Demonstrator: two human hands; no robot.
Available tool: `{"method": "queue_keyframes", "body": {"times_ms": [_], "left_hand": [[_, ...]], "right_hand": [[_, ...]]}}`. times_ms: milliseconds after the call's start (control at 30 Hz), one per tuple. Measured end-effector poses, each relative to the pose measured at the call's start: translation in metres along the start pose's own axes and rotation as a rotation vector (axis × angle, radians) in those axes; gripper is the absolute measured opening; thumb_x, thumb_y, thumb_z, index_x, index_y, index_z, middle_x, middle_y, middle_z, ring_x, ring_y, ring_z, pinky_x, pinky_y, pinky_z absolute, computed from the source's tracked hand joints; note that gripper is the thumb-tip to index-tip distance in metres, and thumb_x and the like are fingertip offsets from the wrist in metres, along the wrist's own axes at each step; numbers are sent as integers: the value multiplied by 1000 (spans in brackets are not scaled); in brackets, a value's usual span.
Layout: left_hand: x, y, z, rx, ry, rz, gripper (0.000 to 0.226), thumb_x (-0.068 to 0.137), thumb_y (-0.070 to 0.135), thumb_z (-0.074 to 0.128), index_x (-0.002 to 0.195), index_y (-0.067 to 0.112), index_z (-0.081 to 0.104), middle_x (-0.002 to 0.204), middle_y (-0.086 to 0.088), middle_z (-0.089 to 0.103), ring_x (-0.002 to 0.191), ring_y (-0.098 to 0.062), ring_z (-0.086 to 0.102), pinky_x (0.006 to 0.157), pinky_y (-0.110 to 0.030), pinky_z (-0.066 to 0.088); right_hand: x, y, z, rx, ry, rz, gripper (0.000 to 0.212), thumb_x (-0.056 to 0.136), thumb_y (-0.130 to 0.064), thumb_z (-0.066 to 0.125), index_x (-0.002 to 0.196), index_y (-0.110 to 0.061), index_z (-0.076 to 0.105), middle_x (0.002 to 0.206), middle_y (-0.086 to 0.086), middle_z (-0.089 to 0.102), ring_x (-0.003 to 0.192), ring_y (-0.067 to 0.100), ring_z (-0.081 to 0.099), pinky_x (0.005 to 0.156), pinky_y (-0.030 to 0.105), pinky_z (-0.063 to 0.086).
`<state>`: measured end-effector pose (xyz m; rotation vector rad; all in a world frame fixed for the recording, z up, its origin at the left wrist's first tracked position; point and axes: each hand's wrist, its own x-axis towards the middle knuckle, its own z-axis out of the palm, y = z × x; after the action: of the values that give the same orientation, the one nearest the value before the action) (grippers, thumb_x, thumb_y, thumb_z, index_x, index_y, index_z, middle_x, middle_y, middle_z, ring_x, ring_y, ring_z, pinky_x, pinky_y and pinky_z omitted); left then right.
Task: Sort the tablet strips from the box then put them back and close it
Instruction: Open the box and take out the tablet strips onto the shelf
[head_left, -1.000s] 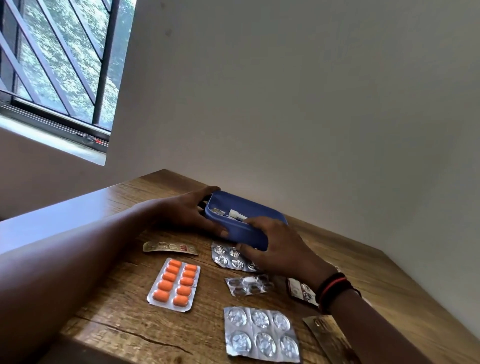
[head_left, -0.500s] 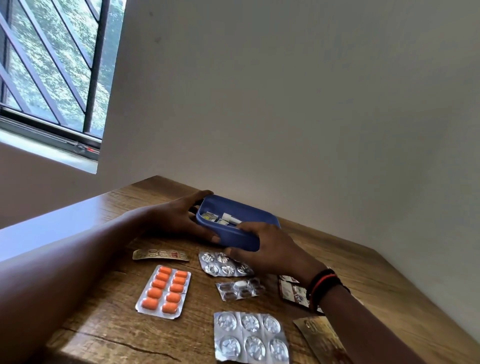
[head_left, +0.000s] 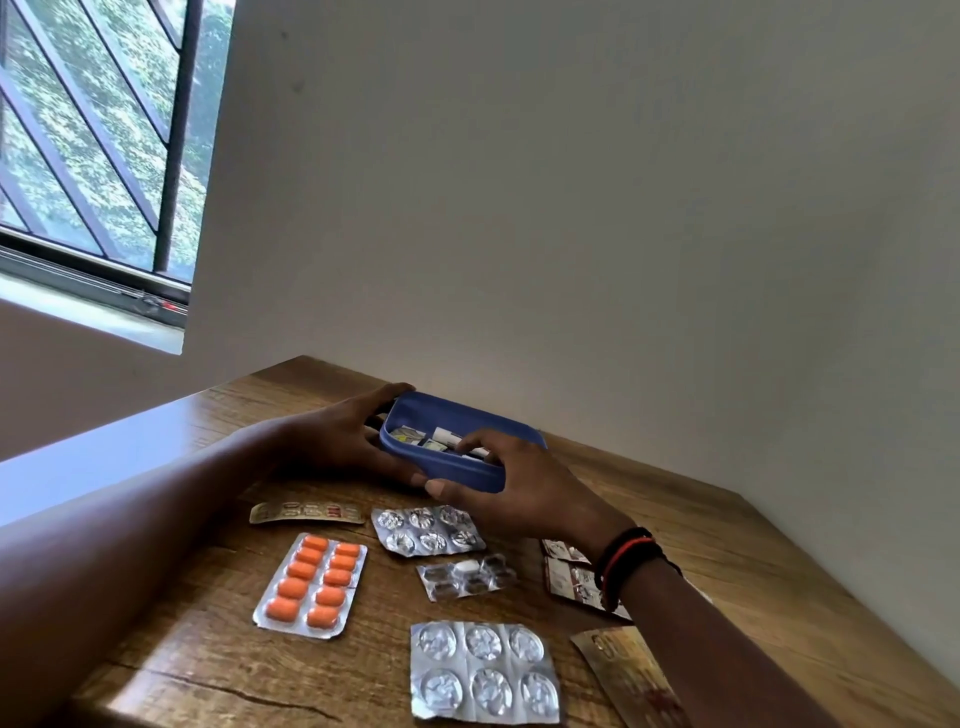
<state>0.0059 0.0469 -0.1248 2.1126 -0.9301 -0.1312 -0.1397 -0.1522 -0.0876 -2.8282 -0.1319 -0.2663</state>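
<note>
- A blue box (head_left: 458, 413) sits lidless at the far middle of a wooden table (head_left: 197, 670), close to the wall. Its open top faces up, and loose packets (head_left: 415, 435) are visible inside.
- The left hand (head_left: 337, 441) grips the box's left end. Its fingers curl over the far rim and its thumb lies along the near wall.
- The right hand (head_left: 524, 493) holds the box's near right side. Its thumb presses the outer wall while its bent fingers reach over the rim among the contents. Whether they pinch a strip inside cannot be told.
- Just in front of the box, a silver strip (head_left: 428, 530) of six blisters lies flat, with a narrow gold strip (head_left: 306, 512) to its left.
- Nearer the camera on the left lies an orange tablet strip (head_left: 311, 584), with two full rows of oblong tablets.
- Right of it lies a small clear strip (head_left: 467, 574), with one white tablet showing.
- A large silver strip (head_left: 483, 670) of six round blisters lies at the table's near edge.
- A red-and-white printed strip (head_left: 569, 574) lies partly under the right wrist, which wears black and red bands (head_left: 623, 564).
- A second gold strip (head_left: 628, 675) lies at the lower right beside the forearm.
- A barred window (head_left: 93, 145) showing green foliage fills the upper left.
</note>
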Motion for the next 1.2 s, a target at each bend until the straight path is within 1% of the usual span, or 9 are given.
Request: {"method": "queue_keyframes", "body": {"times_ms": [100, 200, 500, 567, 700, 900, 967, 1100, 1200], "left_hand": [[2, -3, 1, -15, -9, 10, 118, 48, 67, 88, 148, 41, 30, 142, 10, 52, 127, -14, 53, 106, -47, 47], [3, -4, 1, -19, 6, 27, 115, 49, 68, 87, 146, 41, 32, 140, 12, 54, 126, -12, 54, 106, -46, 47], [2, -5, 3, -18, 22, 37, 110, 50, 68, 89, 143, 42, 36, 137, 14, 56, 125, -12, 55, 105, -47, 48], [1, -3, 2, -19, 16, 30, 113, 49, 68, 89, 145, 43, 34, 138, 13, 55, 126, -12, 54, 105, -47, 47], [0, -3, 2, -5, 12, 19, 114, 48, 67, 90, 145, 42, 34, 137, 14, 56, 125, -12, 55, 105, -47, 48], [-4, 9, 1, -38, -8, 29, 113, 43, 68, 87, 139, 41, 35, 134, 19, 53, 124, -6, 51, 109, -40, 44], [-6, 11, 1, -40, -13, 23, 113, 41, 70, 87, 138, 42, 35, 134, 20, 53, 124, -6, 51, 109, -41, 43], [-3, 7, -2, -20, 10, -18, 120, 39, 73, 87, 142, 36, 38, 134, 13, 56, 121, -10, 55, 105, -43, 48], [-3, 4, -4, -20, 28, -68, 127, 35, 76, 86, 143, 32, 36, 134, 10, 55, 119, -13, 56, 104, -42, 49]], "right_hand": [[0, 0, -1, -105, -46, -22, 74, 71, -78, 59, 132, -38, 45, 126, -11, 59, 106, 10, 60, 90, 34, 53], [1, -2, -3, -93, -68, 0, 77, 71, -79, 57, 134, -37, 43, 127, -11, 59, 108, 11, 60, 92, 35, 52], [-2, -2, -6, 88, -30, -37, 56, 71, -66, 70, 114, -31, 57, 104, -13, 61, 91, 5, 61, 79, 27, 54], [-1, -2, -6, 110, -42, -47, 55, 72, -61, 72, 114, -29, 58, 106, -11, 60, 92, 5, 61, 77, 24, 52], [-1, 3, -7, 150, -13, -87, 50, 76, -46, 77, 119, -25, 58, 119, -6, 61, 105, 8, 59, 83, 21, 49], [3, 11, -14, 439, 137, -89, 25, 81, -17, 77, 104, -15, 68, 101, 3, 74, 91, 12, 71, 81, 28, 57], [4, 11, -16, 548, 192, -65, 20, 81, -7, 75, 98, -16, 66, 99, 7, 75, 88, 12, 72, 78, 25, 58], [3, 8, -24, 1024, 275, 31, 24, 83, 5, 69, 101, -10, 63, 91, 11, 75, 78, 19, 74, 65, 27, 61], [2, 8, -31, 1240, 351, 50, 28, 81, 7, 68, 107, -2, 61, 90, 14, 75, 76, 23, 74, 66, 31, 62]]}}
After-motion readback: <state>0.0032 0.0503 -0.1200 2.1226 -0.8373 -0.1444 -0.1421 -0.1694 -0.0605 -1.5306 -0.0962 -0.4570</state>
